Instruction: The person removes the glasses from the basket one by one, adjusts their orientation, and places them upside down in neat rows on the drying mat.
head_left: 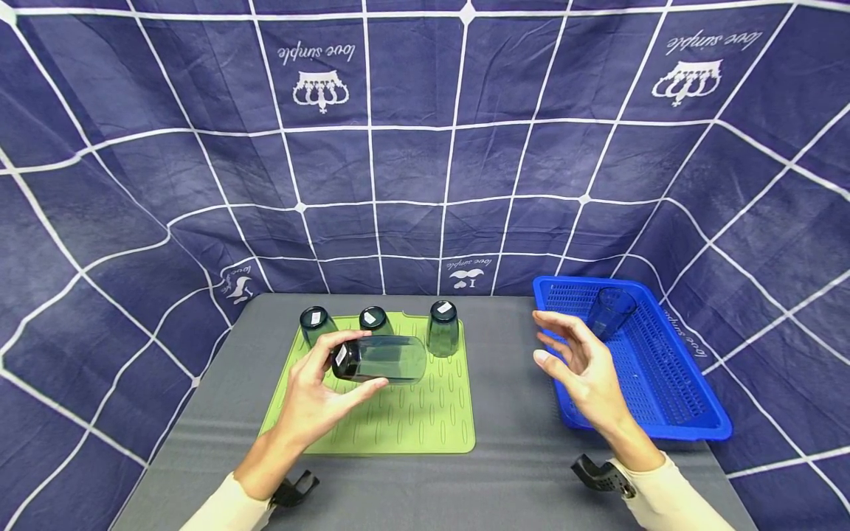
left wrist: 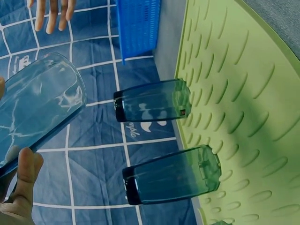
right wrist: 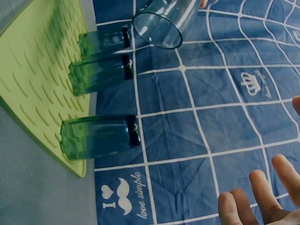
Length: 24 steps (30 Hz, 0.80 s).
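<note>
My left hand (head_left: 312, 402) grips a smoky blue-grey drinking glass (head_left: 392, 360) near its dark base, thumb on one side and fingers on the other. The glass lies sideways above the green mat (head_left: 398, 428), its mouth facing right. In the right wrist view, the round rim of the held glass (right wrist: 159, 30) faces the camera. My right hand (head_left: 587, 376) hovers beside the blue basket (head_left: 647, 432), fingers loosely bent and apart, holding nothing. One more glass (head_left: 612, 308) leans inside the basket's far end.
Three similar glasses stand upside down along the mat's back edge: a left one (head_left: 316, 321), a middle one (head_left: 375, 320) and a right one (head_left: 443, 335), with white labels on their bases. A grey cloth (head_left: 505, 413) covers the table. Blue checked fabric (head_left: 412, 169) hangs behind and on both sides.
</note>
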Available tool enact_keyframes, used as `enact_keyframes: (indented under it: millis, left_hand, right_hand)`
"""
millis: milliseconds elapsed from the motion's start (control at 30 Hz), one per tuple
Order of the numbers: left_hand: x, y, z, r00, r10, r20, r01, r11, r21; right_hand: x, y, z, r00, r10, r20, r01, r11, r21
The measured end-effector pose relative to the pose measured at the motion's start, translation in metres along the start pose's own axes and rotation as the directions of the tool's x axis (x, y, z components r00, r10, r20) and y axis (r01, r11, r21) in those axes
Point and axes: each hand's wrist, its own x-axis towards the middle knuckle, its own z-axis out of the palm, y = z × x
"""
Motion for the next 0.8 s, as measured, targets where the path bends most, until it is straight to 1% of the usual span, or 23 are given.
enact_keyframes:
  millis: [133, 267, 400, 567, 800]
  left_hand:
    - [-0.001, -0.002, -0.003, 1.0, 0.005, -0.005, -0.005, 1.0, 0.003]
    - [-0.002, -0.004, -0.007, 1.0, -0.015, -0.006, 0.015, 0.999, 0.039]
    - [-0.004, -0.006, -0.012, 0.998, -0.059, -0.006, 0.06, 0.995, 0.074]
    - [-0.006, -0.01, -0.017, 0.995, -0.095, -0.015, 0.096, 0.99, 0.105]
    - [-0.009, -0.013, -0.025, 0.992, -0.117, -0.036, 0.121, 0.98, 0.157]
  right_hand:
    - [0.001, -0.001, -0.002, 0.999, -0.038, -0.015, 0.038, 0.999, 0.012]
    - [0.002, -0.001, -0.006, 0.997, -0.073, -0.036, 0.074, 0.997, 0.031]
    - [0.002, -0.001, -0.012, 0.998, -0.054, -0.044, 0.054, 0.999, 0.0]
    - [0.003, -0.001, -0.019, 0.998, -0.028, -0.053, 0.026, 0.999, -0.034]
    - [0.003, -0.001, -0.026, 0.996, -0.04, -0.079, 0.035, 0.997, -0.064]
